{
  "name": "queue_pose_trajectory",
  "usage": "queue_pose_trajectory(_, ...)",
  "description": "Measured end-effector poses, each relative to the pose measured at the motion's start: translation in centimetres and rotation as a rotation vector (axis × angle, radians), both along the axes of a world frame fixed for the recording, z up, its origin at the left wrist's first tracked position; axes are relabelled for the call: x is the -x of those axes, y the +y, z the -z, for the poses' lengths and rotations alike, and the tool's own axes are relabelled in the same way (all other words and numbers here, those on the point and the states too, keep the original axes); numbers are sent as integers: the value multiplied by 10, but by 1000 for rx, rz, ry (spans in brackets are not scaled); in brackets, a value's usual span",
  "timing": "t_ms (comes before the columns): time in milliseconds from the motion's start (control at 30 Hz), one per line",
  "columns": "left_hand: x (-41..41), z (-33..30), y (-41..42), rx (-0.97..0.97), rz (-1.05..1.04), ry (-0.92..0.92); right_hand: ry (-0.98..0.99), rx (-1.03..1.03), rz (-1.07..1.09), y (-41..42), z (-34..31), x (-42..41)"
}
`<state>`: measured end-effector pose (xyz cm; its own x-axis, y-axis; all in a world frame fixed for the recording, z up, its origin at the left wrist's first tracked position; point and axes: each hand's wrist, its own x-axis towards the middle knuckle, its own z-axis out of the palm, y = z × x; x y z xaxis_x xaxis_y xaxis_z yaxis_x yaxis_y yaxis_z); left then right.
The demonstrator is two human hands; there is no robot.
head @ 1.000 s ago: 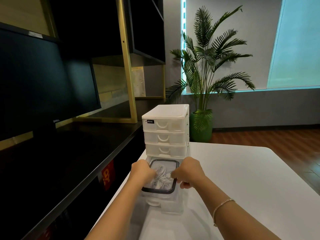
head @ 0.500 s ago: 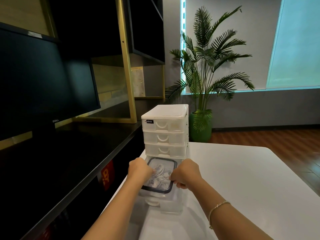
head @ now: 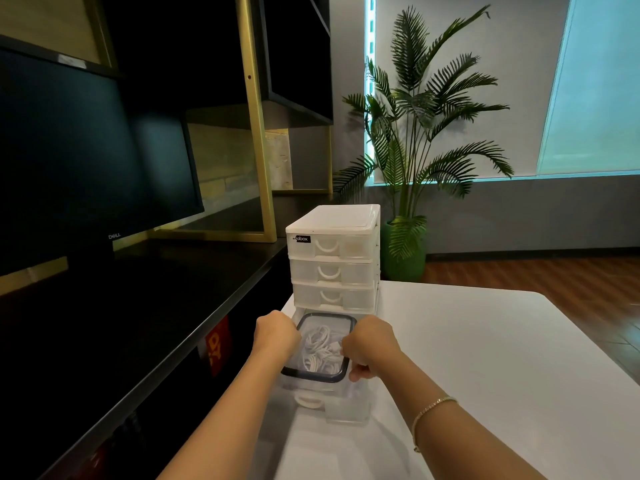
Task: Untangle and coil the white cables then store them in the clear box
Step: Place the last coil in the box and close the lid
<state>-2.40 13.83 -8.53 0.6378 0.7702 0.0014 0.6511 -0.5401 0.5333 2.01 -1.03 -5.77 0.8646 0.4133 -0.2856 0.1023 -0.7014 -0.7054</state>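
A clear box with a dark-rimmed lid (head: 313,377) sits in the pulled-out bottom drawer (head: 332,407) of a white drawer unit (head: 334,258). Coiled white cables (head: 320,351) show through the lid. My left hand (head: 275,336) grips the box's left edge with curled fingers. My right hand (head: 370,346) grips its right edge, fingers curled over the rim. Both hands hold the box just above or inside the drawer; I cannot tell whether it rests on the drawer floor.
The drawer unit stands at the far left corner of a white table (head: 485,358). A black desk (head: 138,306) with a dark monitor (head: 79,161) runs along the left. A potted palm (head: 408,168) stands behind the table.
Both hands and the box have shifted slightly away from me, towards the drawer unit. The grip on the box is unchanged.
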Motion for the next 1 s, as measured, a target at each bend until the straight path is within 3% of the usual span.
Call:
queue_pose_trajectory(700, 2, -8, 1, -25, 46, 90, 13, 86, -6, 2, -4, 2)
queue_pose_trajectory(1000, 10, -8, -5, -4, 57, -30, -85, 132, -65, 8, -2, 6)
